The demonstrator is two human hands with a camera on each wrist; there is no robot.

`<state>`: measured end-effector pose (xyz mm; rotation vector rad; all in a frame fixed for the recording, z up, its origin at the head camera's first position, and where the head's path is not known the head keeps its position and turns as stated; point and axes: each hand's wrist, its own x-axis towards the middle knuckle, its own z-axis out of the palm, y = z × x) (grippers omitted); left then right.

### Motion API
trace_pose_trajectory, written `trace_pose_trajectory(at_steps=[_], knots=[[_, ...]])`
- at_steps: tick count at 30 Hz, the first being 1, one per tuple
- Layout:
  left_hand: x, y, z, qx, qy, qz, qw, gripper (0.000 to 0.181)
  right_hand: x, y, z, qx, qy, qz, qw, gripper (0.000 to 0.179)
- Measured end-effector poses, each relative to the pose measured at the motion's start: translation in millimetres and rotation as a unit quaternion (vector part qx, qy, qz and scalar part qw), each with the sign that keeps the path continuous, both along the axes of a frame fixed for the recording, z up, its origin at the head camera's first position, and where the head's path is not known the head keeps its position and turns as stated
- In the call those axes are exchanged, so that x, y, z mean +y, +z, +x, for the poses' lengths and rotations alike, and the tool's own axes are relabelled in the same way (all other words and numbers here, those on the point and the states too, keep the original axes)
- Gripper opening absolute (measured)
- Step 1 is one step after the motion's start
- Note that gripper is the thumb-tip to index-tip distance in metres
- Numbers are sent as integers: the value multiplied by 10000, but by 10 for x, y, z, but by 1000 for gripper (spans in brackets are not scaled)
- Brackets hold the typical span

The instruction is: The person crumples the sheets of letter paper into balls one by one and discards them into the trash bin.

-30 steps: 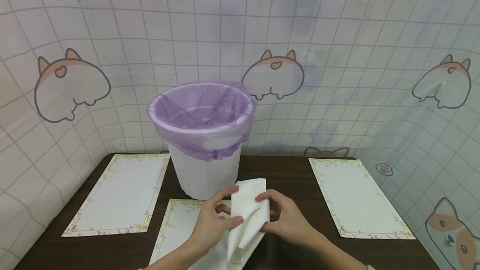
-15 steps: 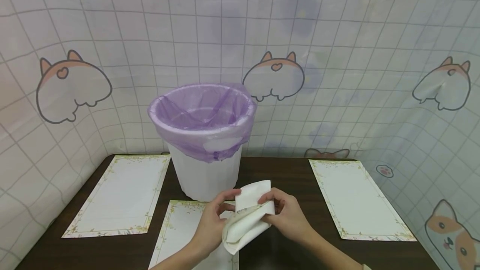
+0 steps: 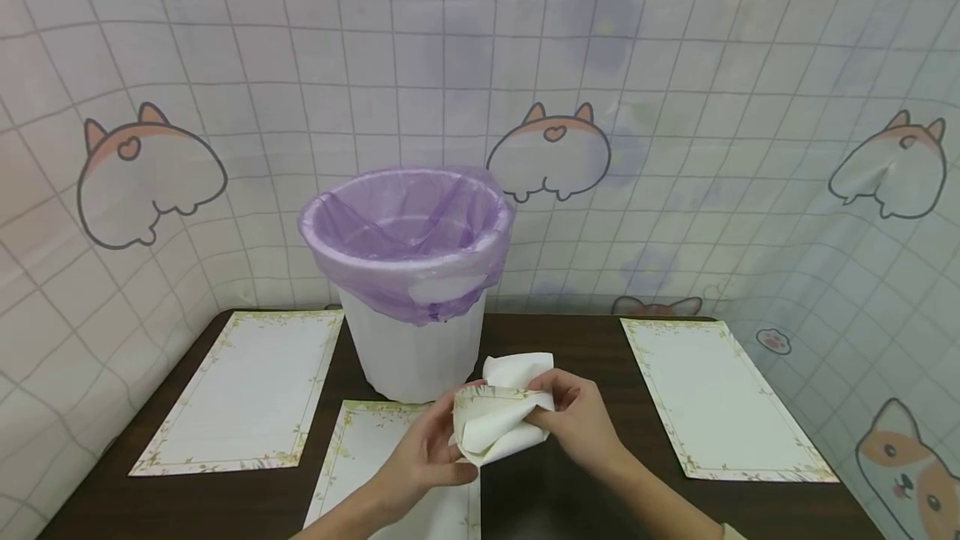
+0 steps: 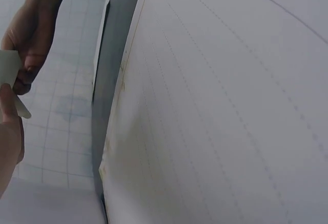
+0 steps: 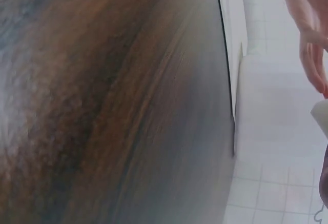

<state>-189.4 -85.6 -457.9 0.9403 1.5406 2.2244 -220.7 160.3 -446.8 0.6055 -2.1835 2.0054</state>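
Note:
A white sheet of paper [image 3: 498, 423] with a floral border is folded and crumpled between both hands in the head view. My left hand [image 3: 420, 448] holds its left side, the fingers partly hidden behind it and the thumb lower, apart from the sheet. On the other side, my right hand [image 3: 581, 423] pinches the sheet between thumb and fingers. The left wrist view catches a bit of the crumpled paper [image 4: 9, 67] at its left edge, with parts of both hands. In the right wrist view only a pale corner of it [image 5: 322, 115] shows.
A white bin [image 3: 412, 348] with a purple liner [image 3: 405, 273] stands behind the hands. Flat bordered sheets lie on the dark table [image 3: 570, 490]: a left sheet [image 3: 247, 390], a right sheet [image 3: 723, 398], and a front sheet [image 3: 360, 448] under the left arm. A patterned curtain [image 3: 675, 107] surrounds the table.
The paper has gone from a long loose fold to a smaller crumpled bundle, its lower end now folded up. My left thumb has come off the paper and dropped lower.

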Motion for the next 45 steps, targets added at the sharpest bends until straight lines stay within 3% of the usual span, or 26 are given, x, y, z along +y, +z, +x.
trace_pose_trajectory(at_steps=[2, 8, 12, 21, 28, 33, 39, 45], knots=[[2, 0, 2, -143, 9, -98, 9998, 88, 0, 8, 1, -19, -47, -12, 10000, 23], [30, 10, -15, -437, 757, -553, 9946, 84, 3, 11, 3, -4, 107, -147, 9998, 43], [52, 15, -21, -313, 1062, -588, 9921, 77, 3, 19, -1, -100, 255, -290, 9992, 58], [112, 32, -35, -187, 1675, -486, 9845, 73, -19, 43, 33, -74, 271, -54, 9996, 24], [96, 62, -96, 444, 1573, -541, 9851, 60, -36, 32, 33, 551, 379, 466, 9967, 8], [103, 43, -95, 535, 1399, -855, 9850, 50, -49, 41, 25, 405, 454, 620, 9962, 9], [147, 24, -81, 697, 1955, -1230, 9704, 31, -97, 25, 39, 130, 425, 791, 9959, 13], [142, 73, -85, 925, 2601, -1428, 9505, 20, -71, -2, 67, 86, 1181, 162, 9928, 38]])
